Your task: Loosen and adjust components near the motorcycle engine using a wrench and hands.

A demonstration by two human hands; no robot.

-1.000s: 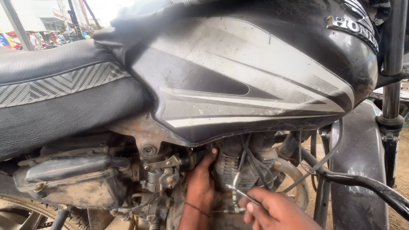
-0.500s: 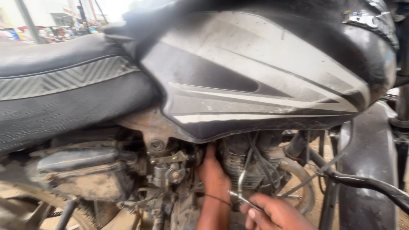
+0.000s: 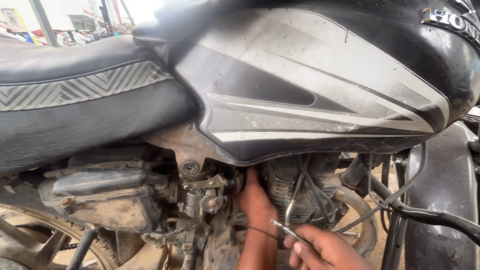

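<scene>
Reaching up w/ left hand (image 3: 255, 200) betw carburetor (image 3: 207, 195) & engine cylinder (image 3: 295, 200), fingertips hidden under fuel tank (image 3: 310, 85), so grip can't be told. Right hand (image 3: 325, 247) pinches thin metal tool (image 3: 289, 231), held low nr cylinder, close for use.

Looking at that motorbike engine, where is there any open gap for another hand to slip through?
Open gaps: between the curved exhaust pipe and the front mudguard, where ground shows, and low left by the wheel spokes. Crowded: around the carburettor and cylinder fins, where the left hand reaches in and the right hand holds a thin metal tool.
</scene>
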